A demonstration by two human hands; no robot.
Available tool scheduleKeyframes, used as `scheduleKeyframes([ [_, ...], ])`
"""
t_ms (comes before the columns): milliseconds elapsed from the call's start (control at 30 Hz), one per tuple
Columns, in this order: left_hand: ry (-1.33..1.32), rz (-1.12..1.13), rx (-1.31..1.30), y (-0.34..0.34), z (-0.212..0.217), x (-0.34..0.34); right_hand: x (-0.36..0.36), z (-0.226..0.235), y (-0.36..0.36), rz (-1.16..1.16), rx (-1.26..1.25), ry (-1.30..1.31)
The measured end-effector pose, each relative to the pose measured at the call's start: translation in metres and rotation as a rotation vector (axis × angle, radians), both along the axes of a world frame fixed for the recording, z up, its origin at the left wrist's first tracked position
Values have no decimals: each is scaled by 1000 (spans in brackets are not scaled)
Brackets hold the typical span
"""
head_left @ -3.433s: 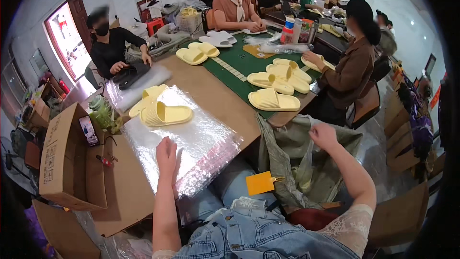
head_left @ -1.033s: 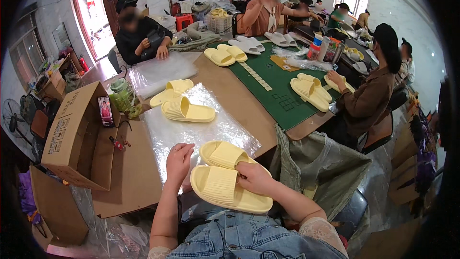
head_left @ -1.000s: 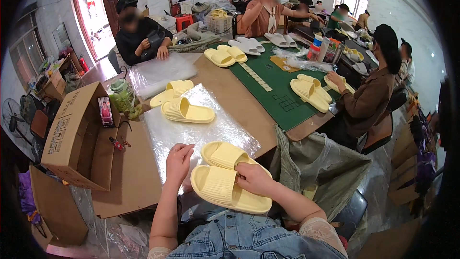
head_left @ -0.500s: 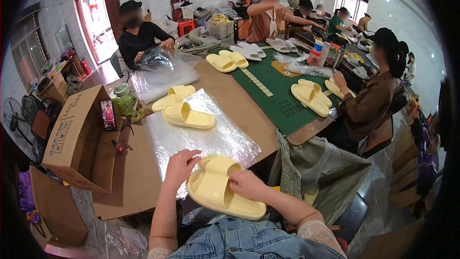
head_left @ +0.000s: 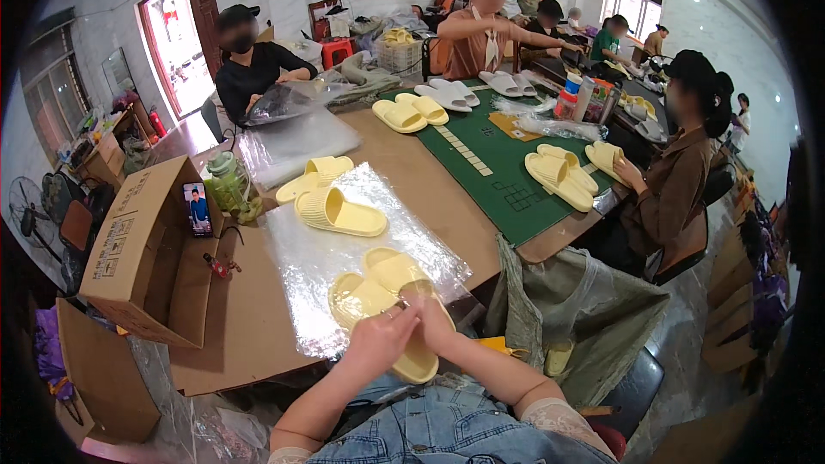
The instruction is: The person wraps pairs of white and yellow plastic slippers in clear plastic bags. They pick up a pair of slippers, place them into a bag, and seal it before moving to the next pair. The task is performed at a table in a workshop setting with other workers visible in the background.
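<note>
A pair of pale yellow slippers is held over the near edge of the table, toes pointing away. The left slipper (head_left: 348, 296) has a glossy sheen that looks like clear film over it; the right slipper (head_left: 391, 266) lies partly across it. My right hand (head_left: 432, 326) grips the pair from the right side. My left hand (head_left: 382, 339) is closed in a pinch beside the right fingers; what it pinches is hidden. Beneath lies a stack of clear plastic bags (head_left: 301, 309). Another yellow slipper pair rests farther up the stack, its front slipper (head_left: 344, 215) lying sideways.
An open cardboard box (head_left: 142, 258) holding a propped phone (head_left: 198, 208) stands left, near a green jar (head_left: 225, 176). More slippers sit on a green mat (head_left: 481, 180). A grey-green sack (head_left: 584, 309) hangs at right. Co-workers sit around the table.
The slippers have turned from sideways to toes-forward, shifting slightly left. My left hand has come down and right, meeting my right hand, and has closed. Glossy film now shows over the slippers.
</note>
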State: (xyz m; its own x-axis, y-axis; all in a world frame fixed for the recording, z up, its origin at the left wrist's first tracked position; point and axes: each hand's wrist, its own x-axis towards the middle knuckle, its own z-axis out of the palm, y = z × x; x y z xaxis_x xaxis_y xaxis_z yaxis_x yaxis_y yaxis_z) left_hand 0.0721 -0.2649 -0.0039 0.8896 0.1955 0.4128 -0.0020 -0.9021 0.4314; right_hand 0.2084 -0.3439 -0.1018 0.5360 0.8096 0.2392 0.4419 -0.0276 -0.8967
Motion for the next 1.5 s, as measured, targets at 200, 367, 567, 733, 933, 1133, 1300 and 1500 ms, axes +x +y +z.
scheduleKeyframes([
  [200,-13,-250,-37,-29,-2,-8,-12,36,5,-59,-169,-391],
  [367,-118,-453,-131,-43,13,-17,1,48,10,-233,-208,-363],
  [567,-106,-418,-80,-42,26,-26,26,46,32,-373,-230,-456],
  [733,37,-293,-43,-28,17,-25,47,0,58,-353,-273,-486],
  [933,483,-316,-154,1,-4,-32,49,-19,64,-379,-287,-563],
  [1133,247,-199,-264,35,22,-5,53,-30,63,-384,-250,-653],
  [1300,-127,19,146,80,-15,37,51,-19,56,-377,-216,-630],
  [1500,-186,103,60,121,-90,26,46,-8,56,-362,-258,-531],
])
